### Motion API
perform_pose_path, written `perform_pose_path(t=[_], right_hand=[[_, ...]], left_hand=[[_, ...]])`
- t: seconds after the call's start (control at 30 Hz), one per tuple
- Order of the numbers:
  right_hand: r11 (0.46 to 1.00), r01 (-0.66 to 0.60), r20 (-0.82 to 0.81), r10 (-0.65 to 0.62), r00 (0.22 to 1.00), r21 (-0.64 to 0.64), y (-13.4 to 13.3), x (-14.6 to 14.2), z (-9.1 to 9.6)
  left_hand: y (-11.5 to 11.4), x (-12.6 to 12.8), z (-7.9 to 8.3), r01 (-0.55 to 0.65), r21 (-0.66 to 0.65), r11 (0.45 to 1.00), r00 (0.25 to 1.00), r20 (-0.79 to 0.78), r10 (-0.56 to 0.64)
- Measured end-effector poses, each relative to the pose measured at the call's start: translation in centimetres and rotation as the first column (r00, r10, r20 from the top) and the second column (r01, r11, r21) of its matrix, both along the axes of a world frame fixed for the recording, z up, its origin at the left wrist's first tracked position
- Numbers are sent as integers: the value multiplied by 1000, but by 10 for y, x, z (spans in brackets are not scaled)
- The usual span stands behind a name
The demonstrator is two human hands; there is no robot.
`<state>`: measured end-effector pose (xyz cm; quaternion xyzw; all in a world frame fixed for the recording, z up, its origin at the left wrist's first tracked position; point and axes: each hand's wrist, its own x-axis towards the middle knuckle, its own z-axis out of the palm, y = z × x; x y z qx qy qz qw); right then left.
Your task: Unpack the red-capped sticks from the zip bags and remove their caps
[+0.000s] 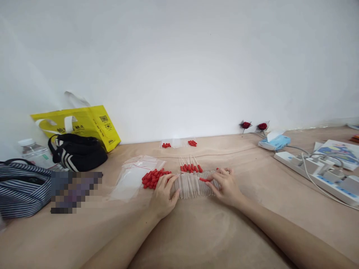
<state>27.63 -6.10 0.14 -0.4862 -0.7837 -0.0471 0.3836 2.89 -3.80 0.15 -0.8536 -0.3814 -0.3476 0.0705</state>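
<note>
A row of thin, clear plastic sticks [193, 189] lies side by side in front of me. At its left end rests my left hand [164, 196], fingers bent, thumb and index finger apart. Between the thumb and fingers of my right hand [227, 186] is a small red cap [204, 180], held over the right part of the row. Just beyond the row, several thin sticks [193, 160] fan out, with red caps [191, 169] at their near ends. A heap of loose red caps [153, 178] sits beside my left hand, partly hidden by it.
Clear zip bags [133, 173] lie left of the heap. Two small groups of red pieces [166, 145] are near the wall. A yellow bag [95, 125], black pouch [81, 151] and striped bag [25, 190] stand left. Tissues [275, 142] and a power strip [316, 175] lie right.
</note>
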Motion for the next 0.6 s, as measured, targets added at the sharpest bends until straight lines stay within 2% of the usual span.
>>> perform_pose_path(t=[0.13, 0.27, 0.33, 0.47, 0.6], right_hand=[[988, -110, 76, 102, 992, 109, -10, -11, -5], [980, -148, 113, 133, 985, 133, -12, -16, -6], [978, -157, 128, 140, 982, 135, -12, -17, -7], [978, -159, 131, 141, 981, 134, -14, -17, -8], [977, -162, 114, 147, 982, 140, -16, -20, -8]], left_hand=[[-8, 5, 3, 5, 116, 993, 997, -72, 4], [-17, 10, 7, -102, 287, 953, 989, -71, 128], [-20, 12, 9, -78, 336, 939, 987, -104, 120], [-21, 16, 10, 43, 288, 957, 985, -173, 7], [-22, 19, 7, 80, 217, 973, 985, -166, -44]])
